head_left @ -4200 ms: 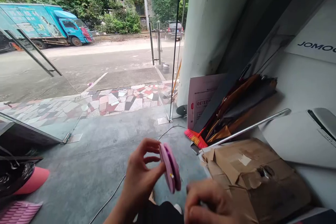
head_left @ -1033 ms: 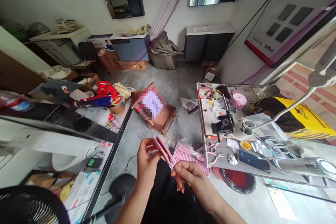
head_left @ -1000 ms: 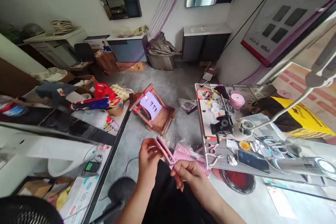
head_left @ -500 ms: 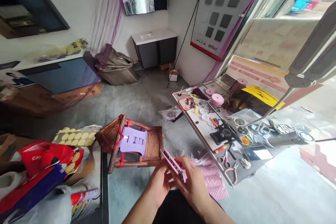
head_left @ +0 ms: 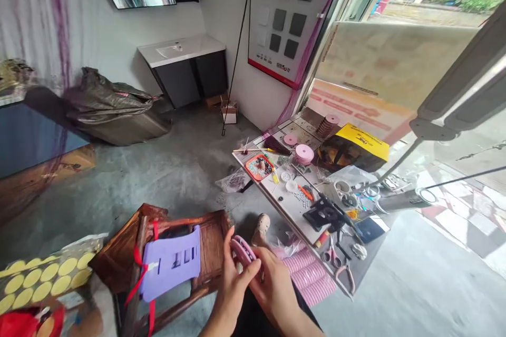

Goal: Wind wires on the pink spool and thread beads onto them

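Observation:
In front of my lap a pink round spool is held edge-on between my two hands. Small dark bits show along the groove in its edge. My left hand grips its near left side, with a finger raised along the rim. Around the right side close the fingers of my right hand, its thumb on the spool. The spool's underside is hidden by my fingers. Just right of my right hand lie packed rows of similar pink spools, partly in clear plastic.
A low table on the right bears an orange tray of beads, stacked pink spools, scissors, pliers and a black device. A lamp overhangs it. A wooden chair stands left of my hands.
My view has swung right, so the room's contents sit farther left. The spool in my hands has turned, showing its curved edge and more of its groove. Both hands still hold it.

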`<state>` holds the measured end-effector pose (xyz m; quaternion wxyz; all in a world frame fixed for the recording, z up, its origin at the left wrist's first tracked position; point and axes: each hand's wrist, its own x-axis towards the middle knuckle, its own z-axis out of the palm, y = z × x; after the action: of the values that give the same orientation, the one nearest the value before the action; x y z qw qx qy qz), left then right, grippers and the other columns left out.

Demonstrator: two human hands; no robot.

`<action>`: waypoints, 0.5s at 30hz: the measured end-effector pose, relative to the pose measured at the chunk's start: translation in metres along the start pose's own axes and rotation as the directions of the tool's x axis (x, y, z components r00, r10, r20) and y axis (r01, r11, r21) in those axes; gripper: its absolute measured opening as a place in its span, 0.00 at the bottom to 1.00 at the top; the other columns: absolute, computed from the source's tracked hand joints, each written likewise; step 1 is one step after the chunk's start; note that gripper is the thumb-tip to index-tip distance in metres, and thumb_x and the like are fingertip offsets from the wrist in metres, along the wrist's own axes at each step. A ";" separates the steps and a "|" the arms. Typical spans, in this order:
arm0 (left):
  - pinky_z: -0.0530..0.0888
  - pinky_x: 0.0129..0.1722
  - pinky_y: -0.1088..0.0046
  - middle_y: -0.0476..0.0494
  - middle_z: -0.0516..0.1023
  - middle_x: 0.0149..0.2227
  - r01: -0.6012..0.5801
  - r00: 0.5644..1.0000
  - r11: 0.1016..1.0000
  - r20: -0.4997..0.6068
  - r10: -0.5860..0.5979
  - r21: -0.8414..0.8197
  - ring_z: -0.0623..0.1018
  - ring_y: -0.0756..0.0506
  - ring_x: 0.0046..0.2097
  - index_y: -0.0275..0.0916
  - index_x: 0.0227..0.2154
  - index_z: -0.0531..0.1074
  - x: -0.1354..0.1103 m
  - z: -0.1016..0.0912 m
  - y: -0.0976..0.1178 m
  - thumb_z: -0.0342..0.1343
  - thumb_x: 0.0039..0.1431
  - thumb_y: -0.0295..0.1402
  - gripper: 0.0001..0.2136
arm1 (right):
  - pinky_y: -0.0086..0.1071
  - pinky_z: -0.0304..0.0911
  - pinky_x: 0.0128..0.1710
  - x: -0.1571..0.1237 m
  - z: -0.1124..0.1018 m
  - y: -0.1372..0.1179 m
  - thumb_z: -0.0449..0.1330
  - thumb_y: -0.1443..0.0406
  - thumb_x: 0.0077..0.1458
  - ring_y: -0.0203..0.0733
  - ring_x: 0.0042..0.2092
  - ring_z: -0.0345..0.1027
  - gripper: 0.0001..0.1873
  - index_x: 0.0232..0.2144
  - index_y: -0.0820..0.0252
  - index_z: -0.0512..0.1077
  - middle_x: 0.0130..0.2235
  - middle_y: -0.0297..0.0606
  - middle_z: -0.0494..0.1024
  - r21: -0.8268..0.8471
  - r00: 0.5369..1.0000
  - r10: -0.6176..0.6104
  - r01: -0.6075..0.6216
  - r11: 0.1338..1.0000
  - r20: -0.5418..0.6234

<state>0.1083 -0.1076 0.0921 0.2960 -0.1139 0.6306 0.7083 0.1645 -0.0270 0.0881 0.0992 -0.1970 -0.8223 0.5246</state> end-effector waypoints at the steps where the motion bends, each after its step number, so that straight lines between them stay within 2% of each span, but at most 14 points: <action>1: 0.70 0.44 0.71 0.44 0.69 0.48 0.021 1.000 1.000 0.001 -0.021 0.003 0.73 0.41 0.48 0.47 0.55 0.59 0.017 0.005 0.004 0.68 0.35 0.37 0.40 | 0.29 0.61 0.33 0.016 -0.005 0.005 0.54 0.65 0.52 0.39 0.34 0.67 0.09 0.37 0.60 0.67 0.34 0.39 0.74 0.078 0.998 0.002 -0.006 0.997 0.055; 2: 0.71 0.42 0.72 0.46 0.71 0.46 0.064 0.998 0.998 0.014 -0.064 -0.009 0.74 0.42 0.45 0.48 0.54 0.60 0.036 0.010 0.008 0.68 0.35 0.37 0.39 | 0.29 0.61 0.34 0.033 -0.012 0.011 0.55 0.63 0.52 0.39 0.35 0.67 0.12 0.39 0.60 0.67 0.35 0.39 0.74 0.147 0.994 0.002 -0.017 0.989 0.107; 4: 0.72 0.35 0.72 0.46 0.74 0.40 0.243 0.968 0.967 0.082 -0.236 -0.078 0.77 0.44 0.38 0.48 0.56 0.58 0.076 0.022 0.019 0.66 0.39 0.38 0.38 | 0.28 0.61 0.35 0.067 -0.026 0.029 0.54 0.58 0.54 0.38 0.35 0.66 0.16 0.42 0.60 0.67 0.36 0.38 0.73 0.249 0.983 0.054 -0.097 0.964 0.175; 6: 0.72 0.33 0.68 0.44 0.76 0.34 0.449 0.890 0.878 0.179 -0.420 -0.167 0.78 0.43 0.34 0.46 0.59 0.52 0.115 0.037 0.034 0.61 0.48 0.38 0.36 | 0.29 0.62 0.35 0.098 -0.040 0.058 0.50 0.54 0.57 0.38 0.35 0.66 0.18 0.42 0.61 0.67 0.35 0.38 0.73 0.276 0.968 0.199 -0.234 0.932 0.151; 8: 0.73 0.35 0.65 0.39 0.78 0.34 0.544 0.834 0.811 0.249 -0.493 -0.217 0.78 0.41 0.35 0.41 0.61 0.47 0.150 0.056 0.051 0.54 0.55 0.35 0.33 | 0.30 0.63 0.35 0.117 -0.049 0.096 0.48 0.53 0.57 0.40 0.35 0.67 0.19 0.37 0.61 0.68 0.33 0.38 0.74 0.225 0.930 0.366 -0.366 0.903 0.042; 10: 0.73 0.39 0.64 0.33 0.78 0.37 0.557 0.820 0.802 0.301 -0.488 -0.218 0.79 0.41 0.38 0.38 0.62 0.46 0.179 0.077 0.065 0.52 0.57 0.32 0.32 | 0.33 0.64 0.33 0.122 -0.055 0.138 0.50 0.52 0.52 0.42 0.32 0.68 0.19 0.31 0.62 0.68 0.30 0.39 0.74 0.135 0.870 0.485 -0.472 0.871 -0.087; 12: 0.72 0.42 0.64 0.31 0.78 0.40 0.570 0.798 0.799 0.361 -0.483 -0.191 0.78 0.40 0.40 0.37 0.62 0.46 0.203 0.097 0.074 0.56 0.53 0.33 0.35 | 0.37 0.64 0.32 0.117 -0.056 0.177 0.50 0.50 0.49 0.46 0.29 0.69 0.20 0.29 0.61 0.68 0.27 0.42 0.75 0.085 0.794 0.571 -0.566 0.820 -0.211; 15: 0.72 0.43 0.64 0.34 0.78 0.42 0.597 0.745 0.795 0.438 -0.503 -0.104 0.78 0.39 0.40 0.40 0.61 0.49 0.236 0.120 0.076 0.65 0.43 0.38 0.43 | 0.41 0.65 0.35 0.104 -0.054 0.223 0.46 0.47 0.49 0.50 0.32 0.71 0.24 0.31 0.60 0.69 0.30 0.46 0.76 0.075 0.675 0.627 -0.655 0.752 -0.389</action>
<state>-0.0979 0.0710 0.0500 0.5957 -0.1879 0.4074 0.6662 0.1394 0.1445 -0.0942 0.0638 -0.5761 -0.6816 0.4465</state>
